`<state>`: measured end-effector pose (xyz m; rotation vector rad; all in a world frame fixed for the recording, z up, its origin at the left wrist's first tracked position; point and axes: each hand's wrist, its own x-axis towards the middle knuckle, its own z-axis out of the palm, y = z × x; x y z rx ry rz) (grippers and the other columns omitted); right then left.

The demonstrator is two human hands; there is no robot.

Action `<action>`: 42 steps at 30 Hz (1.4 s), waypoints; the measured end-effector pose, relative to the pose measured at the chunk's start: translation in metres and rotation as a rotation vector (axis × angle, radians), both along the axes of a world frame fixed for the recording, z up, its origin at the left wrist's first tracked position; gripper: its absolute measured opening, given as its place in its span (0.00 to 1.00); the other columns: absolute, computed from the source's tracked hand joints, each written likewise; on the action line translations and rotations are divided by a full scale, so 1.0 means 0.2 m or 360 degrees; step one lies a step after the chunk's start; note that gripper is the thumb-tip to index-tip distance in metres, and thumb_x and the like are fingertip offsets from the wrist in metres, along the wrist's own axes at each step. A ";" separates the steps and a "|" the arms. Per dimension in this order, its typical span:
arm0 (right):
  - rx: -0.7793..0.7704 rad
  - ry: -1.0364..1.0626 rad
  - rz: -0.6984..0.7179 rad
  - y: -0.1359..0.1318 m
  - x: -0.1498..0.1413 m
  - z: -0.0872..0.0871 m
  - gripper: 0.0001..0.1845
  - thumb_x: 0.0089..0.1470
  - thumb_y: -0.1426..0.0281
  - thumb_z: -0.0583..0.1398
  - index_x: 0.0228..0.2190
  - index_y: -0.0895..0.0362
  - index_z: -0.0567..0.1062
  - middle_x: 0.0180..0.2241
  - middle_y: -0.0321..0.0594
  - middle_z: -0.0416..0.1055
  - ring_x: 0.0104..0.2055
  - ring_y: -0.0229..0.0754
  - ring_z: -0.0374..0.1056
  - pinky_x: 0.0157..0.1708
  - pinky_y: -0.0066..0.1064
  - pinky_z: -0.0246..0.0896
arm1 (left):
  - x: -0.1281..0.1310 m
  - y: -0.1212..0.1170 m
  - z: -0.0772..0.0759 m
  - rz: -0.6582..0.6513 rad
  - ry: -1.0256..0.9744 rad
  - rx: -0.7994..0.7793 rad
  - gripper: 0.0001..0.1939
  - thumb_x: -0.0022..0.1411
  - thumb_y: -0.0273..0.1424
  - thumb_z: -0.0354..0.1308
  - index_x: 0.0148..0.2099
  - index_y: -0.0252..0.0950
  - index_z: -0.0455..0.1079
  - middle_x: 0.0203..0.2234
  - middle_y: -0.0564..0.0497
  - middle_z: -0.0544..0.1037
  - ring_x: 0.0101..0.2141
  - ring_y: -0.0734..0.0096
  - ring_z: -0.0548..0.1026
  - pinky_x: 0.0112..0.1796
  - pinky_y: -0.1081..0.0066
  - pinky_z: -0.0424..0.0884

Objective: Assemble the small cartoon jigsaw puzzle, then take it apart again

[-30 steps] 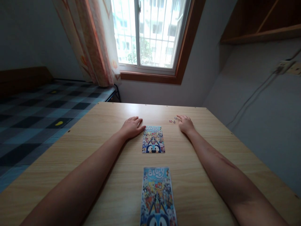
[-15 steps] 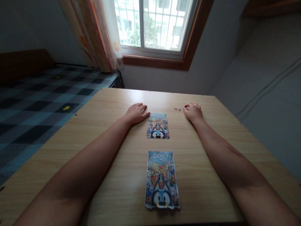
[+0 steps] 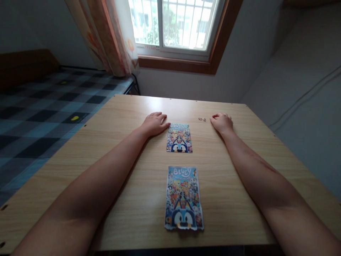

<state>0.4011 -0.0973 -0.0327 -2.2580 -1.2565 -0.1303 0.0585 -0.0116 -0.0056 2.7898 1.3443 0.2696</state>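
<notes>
A small colourful jigsaw puzzle point(image 3: 179, 137) with a blue cartoon dog lies flat in the middle of the wooden table point(image 3: 112, 149). My left hand point(image 3: 155, 123) rests palm down beside the puzzle's upper left corner, fingers stretched flat. My right hand point(image 3: 221, 123) lies to the right of the puzzle with its fingers curled under. A few loose puzzle pieces point(image 3: 201, 119) sit just left of that hand. Nearer me lies the printed puzzle bag point(image 3: 183, 197) with the same picture.
A bed with a blue and black checked cover point(image 3: 39, 113) runs along the table's left side. A window point(image 3: 173, 25) with a patterned curtain point(image 3: 106, 39) is behind the table. A grey wall point(image 3: 306, 106) stands close on the right.
The view has tipped downward, so the table's near edge shows. My right hand's fingers have curled in and drawn slightly away from the loose pieces. My left hand has stayed flat.
</notes>
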 end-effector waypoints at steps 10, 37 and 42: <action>0.0129 0.0161 0.0086 0.01 -0.01 0.02 0.12 0.49 0.66 0.62 0.36 0.54 0.81 0.35 0.42 0.79 0.40 0.48 0.72 0.46 0.40 0.65 | 0.00 0.01 -0.01 0.0007 -0.0013 0.0003 0.32 0.66 0.54 0.46 0.64 0.41 0.66 0.64 0.47 0.66 0.64 0.53 0.61 0.63 0.58 0.55; -0.1120 0.1772 0.1562 -0.09 -0.35 0.20 0.22 0.39 0.65 0.74 0.35 0.61 0.75 0.29 0.39 0.77 0.27 0.36 0.74 0.22 0.24 0.70 | -0.02 0.01 -0.01 0.0026 0.0008 0.0012 0.32 0.66 0.51 0.49 0.64 0.37 0.67 0.64 0.42 0.66 0.64 0.51 0.63 0.63 0.58 0.57; -0.1108 0.1746 0.1577 -0.09 -0.36 0.19 0.22 0.41 0.66 0.73 0.37 0.60 0.75 0.30 0.39 0.77 0.25 0.35 0.73 0.20 0.23 0.69 | -0.02 0.02 -0.02 0.0018 -0.0002 0.0025 0.32 0.66 0.52 0.50 0.63 0.37 0.67 0.64 0.42 0.67 0.63 0.51 0.63 0.62 0.57 0.57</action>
